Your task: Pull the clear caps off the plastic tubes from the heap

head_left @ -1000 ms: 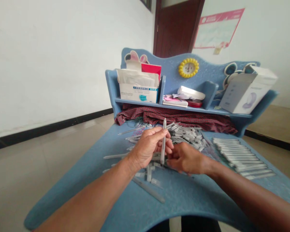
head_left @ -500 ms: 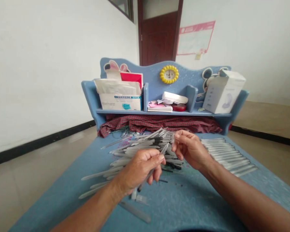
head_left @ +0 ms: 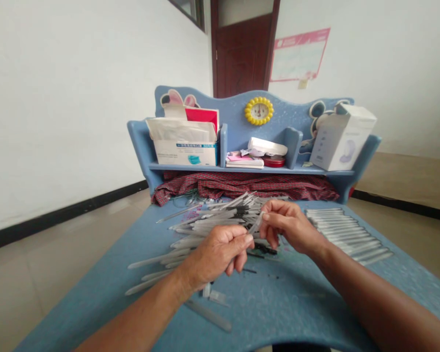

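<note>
My left hand [head_left: 229, 249] is closed around a clear-barrelled pen [head_left: 254, 226], its tip pointing up and to the right. At that tip, my right hand [head_left: 284, 225] pinches a small clear piece that looks like a pen cap [head_left: 261, 216]; the fingers partly hide where the two meet. Behind and left of my hands spreads a loose pile of pens [head_left: 209, 222] with frosted barrels. Right of my right hand, several pens lie side by side in a neat row [head_left: 346, 234]. Small clear caps [head_left: 216, 296] and a loose barrel [head_left: 209, 315] lie below my left hand.
The blue table [head_left: 278, 313] has a raised shelf at its back. On the shelf stand a mask box [head_left: 185, 152], some papers [head_left: 244, 162], a red round tin [head_left: 274, 161] and a white box [head_left: 342, 139]. Checked cloth [head_left: 242, 187] is bunched beneath it.
My right hand has moved slightly left and brought the clear piece onto the tip of the pen in my left hand. The hands were apart before. The view has shifted slightly.
</note>
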### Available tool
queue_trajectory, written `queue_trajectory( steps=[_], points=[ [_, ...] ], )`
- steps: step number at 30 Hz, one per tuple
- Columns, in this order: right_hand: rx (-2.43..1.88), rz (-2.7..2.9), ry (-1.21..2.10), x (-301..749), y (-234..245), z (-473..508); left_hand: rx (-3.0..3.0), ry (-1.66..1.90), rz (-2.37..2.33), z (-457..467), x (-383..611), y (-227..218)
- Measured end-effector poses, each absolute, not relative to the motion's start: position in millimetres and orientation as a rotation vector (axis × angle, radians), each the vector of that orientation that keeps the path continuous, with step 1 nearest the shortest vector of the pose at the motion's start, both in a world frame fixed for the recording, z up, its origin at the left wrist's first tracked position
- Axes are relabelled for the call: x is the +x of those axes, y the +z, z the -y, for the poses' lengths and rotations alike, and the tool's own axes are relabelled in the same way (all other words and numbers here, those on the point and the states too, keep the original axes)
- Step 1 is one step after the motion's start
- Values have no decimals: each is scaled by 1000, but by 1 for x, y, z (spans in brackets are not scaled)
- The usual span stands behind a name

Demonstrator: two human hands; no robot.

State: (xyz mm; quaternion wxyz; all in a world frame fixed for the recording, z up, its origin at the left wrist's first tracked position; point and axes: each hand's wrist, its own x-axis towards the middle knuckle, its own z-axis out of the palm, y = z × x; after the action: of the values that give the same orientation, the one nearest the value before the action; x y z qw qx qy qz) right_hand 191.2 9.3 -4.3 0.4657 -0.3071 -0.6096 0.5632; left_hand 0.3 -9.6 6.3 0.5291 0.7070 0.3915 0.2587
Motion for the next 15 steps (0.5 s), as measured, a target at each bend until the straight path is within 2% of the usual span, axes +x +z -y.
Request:
queue_trajectory(
  steps=[7,15],
  points=[
    [-885,1857,1375,212,8,-8,1820,500,-930,10,0,11],
    [-867,1894,1496,211,3,-9,1864,519,-923,12,3,8]
  ],
)
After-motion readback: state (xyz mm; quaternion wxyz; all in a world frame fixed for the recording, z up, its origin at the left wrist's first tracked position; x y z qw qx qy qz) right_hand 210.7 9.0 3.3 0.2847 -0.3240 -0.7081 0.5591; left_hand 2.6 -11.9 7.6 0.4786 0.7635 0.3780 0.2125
